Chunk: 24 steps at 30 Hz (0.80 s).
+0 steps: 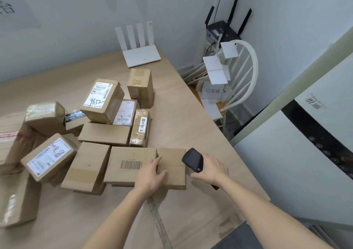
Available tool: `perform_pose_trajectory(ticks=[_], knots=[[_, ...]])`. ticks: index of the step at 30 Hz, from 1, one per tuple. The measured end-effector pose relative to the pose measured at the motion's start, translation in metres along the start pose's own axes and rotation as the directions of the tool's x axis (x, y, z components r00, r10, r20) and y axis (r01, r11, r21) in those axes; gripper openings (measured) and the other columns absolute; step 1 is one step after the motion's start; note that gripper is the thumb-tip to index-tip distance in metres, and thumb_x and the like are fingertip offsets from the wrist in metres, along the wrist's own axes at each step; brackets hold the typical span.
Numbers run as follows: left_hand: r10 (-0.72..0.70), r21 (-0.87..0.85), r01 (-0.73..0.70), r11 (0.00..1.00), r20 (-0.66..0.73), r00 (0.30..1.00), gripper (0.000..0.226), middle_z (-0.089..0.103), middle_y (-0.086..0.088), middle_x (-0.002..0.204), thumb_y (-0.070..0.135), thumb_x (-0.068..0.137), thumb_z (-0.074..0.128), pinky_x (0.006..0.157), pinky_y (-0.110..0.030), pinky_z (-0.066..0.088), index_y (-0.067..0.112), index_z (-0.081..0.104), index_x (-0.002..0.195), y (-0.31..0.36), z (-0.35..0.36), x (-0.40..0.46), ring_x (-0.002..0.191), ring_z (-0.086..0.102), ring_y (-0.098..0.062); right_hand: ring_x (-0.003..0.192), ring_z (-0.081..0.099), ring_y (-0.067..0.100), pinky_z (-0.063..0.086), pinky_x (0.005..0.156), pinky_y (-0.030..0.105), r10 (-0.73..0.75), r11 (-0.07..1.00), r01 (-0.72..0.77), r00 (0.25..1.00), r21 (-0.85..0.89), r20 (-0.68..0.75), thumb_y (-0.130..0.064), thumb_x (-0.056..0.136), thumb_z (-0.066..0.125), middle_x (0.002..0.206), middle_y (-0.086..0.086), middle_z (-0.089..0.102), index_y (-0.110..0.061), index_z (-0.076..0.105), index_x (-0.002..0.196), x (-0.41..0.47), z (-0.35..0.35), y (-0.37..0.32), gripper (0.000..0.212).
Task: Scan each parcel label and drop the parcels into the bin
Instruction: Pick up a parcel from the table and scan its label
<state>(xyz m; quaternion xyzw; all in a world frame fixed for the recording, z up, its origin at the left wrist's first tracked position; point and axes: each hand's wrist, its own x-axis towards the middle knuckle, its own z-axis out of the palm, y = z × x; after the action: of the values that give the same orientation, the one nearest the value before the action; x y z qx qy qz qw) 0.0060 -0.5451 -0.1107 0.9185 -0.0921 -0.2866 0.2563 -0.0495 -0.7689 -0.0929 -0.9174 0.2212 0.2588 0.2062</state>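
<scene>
I've got my left hand [152, 174] lying flat, fingers relaxed, on the flat barcoded parcel [133, 164] at the near edge of the pile on the tabletop [191, 115]. My right hand [212, 168] is wrapped round the handheld scanner [193, 160], just right of that parcel. Looks like the scanning step. Next, I reckon, the scanner must swing left over the barcode [131, 164]. No bin that I can pick out.

Both forearms are showing bare, with no sleeves reaching them. The left hand [150, 174] and right hand [212, 170] are wearing nothing.
</scene>
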Motion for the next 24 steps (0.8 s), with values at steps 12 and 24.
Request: perform_pose_trajectory(ticks=[12, 24], knots=[[-0.203, -0.241, 0.223, 0.945, 0.106, 0.973, 0.054, 0.065, -0.003, 0.098, 0.024, 0.09, 0.064, 0.088, -0.035, 0.05, 0.017, 0.048, 0.142, 0.025, 0.038, 0.017, 0.098, 0.063, -0.026, 0.108, 0.064, 0.016, 0.053, 0.095, 0.037, -0.065, 0.958, 0.011, 0.981, 0.285, 0.182, -0.057, 0.057, 0.084, 0.112, -0.011, 0.068, -0.03, 0.057, 0.119, 0.031, 0.013, 0.019, 0.072], [-0.25, -0.735, 0.212, 0.644, 0.06, 0.966, 0.039, 0.063, 0.001, 0.118, 0.045, 0.096, 0.06, 0.079, -0.035, 0.056, 0.026, 0.051, 0.128, 0.057, 0.011, -0.008, 0.1, 0.062, -0.014, 0.107, 0.061, 0.004, 0.05, 0.09, 0.023, -0.153, 0.764, 0.061, 0.984, 0.642, 0.088, -0.037, 0.067, 0.095, 0.111, -0.014, 0.062, -0.031, 0.053, 0.118, 0.006, -0.02, 0.017, 0.066]])
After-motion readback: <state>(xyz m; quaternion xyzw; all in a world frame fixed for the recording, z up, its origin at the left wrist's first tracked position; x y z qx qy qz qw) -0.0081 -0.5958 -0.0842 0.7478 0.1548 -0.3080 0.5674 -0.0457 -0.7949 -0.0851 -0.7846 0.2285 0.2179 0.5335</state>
